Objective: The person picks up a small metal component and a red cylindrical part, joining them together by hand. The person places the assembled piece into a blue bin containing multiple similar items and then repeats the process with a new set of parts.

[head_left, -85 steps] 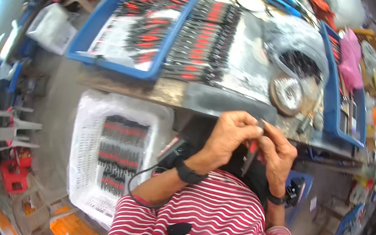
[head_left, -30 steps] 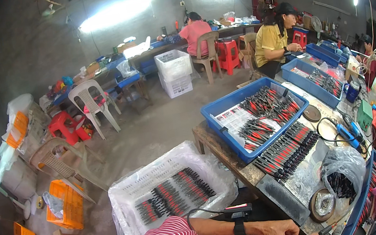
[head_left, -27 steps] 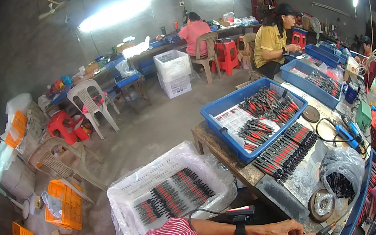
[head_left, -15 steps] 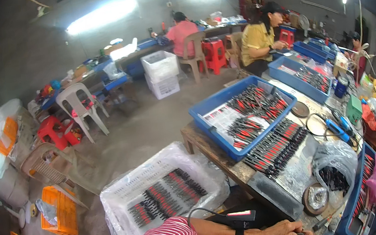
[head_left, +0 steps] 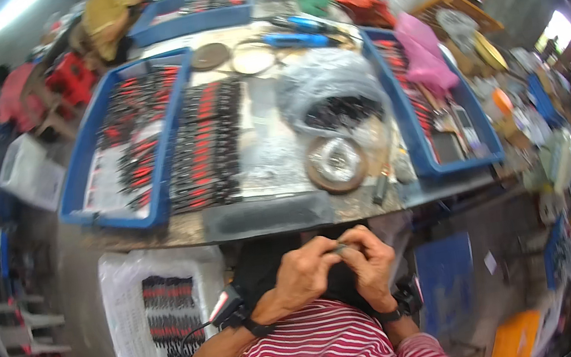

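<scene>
My left hand and my right hand meet in front of my body, just below the table's front edge. Both are closed, fingertips pinched together around a small dark piece that is mostly covered and too small to name. On the table beyond them, slim black-and-red hand tools lie in a long, neat stack. A clear plastic bag with small black parts inside lies to its right. Nearer to me is a round brown dish with something shiny and crumpled in it.
Blue trays of similar items stand left, right and at the back; a pink bag lies on the right one. A plastic-lined white crate stands low at my left. Far left, people in yellow and pink sit.
My view has swung right and down onto the table front. Both hands now show at the middle, still pinched together; earlier they were at the lower right and partly cut off.
</scene>
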`<state>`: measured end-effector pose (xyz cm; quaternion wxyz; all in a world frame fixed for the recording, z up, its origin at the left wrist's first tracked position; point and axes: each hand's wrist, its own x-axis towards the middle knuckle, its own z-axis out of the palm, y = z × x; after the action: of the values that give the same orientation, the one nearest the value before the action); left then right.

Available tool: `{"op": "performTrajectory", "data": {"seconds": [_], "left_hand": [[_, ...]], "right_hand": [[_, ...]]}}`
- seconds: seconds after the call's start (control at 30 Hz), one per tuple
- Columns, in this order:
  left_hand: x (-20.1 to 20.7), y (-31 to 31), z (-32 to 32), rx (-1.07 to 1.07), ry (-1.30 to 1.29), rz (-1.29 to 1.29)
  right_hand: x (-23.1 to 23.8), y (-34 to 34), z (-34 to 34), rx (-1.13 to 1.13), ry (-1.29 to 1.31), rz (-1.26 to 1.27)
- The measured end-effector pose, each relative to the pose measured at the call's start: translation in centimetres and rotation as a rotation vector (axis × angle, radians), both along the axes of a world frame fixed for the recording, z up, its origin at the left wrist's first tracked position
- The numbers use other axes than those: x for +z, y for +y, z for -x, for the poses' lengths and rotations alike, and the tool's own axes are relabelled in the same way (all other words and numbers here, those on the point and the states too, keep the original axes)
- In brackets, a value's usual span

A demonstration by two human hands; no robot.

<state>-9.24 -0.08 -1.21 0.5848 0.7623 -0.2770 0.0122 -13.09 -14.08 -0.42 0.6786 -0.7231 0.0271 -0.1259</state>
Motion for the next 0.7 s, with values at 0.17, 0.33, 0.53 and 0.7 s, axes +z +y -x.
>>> {"op": "performTrajectory", "data": {"seconds": [0.17, 0.33, 0.53, 0.7], "left_hand": [[0.0, 0.7, -1.1, -0.033, 0.067, -0.001], [0.2, 1.1, -2.4, -0.003, -0.003, -0.037], [0.3, 1.9, -4.1, 0.106, -0.029, -0.106], [0.3, 2.5, -5.3, 0.159, -0.030, -0.141]], "right_hand": [[-0.3, 0.0, -0.8, 0.063, 0.035, -0.068], [0.9, -1.4, -2.4, 0.034, 0.041, 0.077], [2.4, -3.2, -5.9, -0.170, -0.064, 0.262], [3.3, -4.3, -8.3, -0.239, -0.211, 0.611]]}}
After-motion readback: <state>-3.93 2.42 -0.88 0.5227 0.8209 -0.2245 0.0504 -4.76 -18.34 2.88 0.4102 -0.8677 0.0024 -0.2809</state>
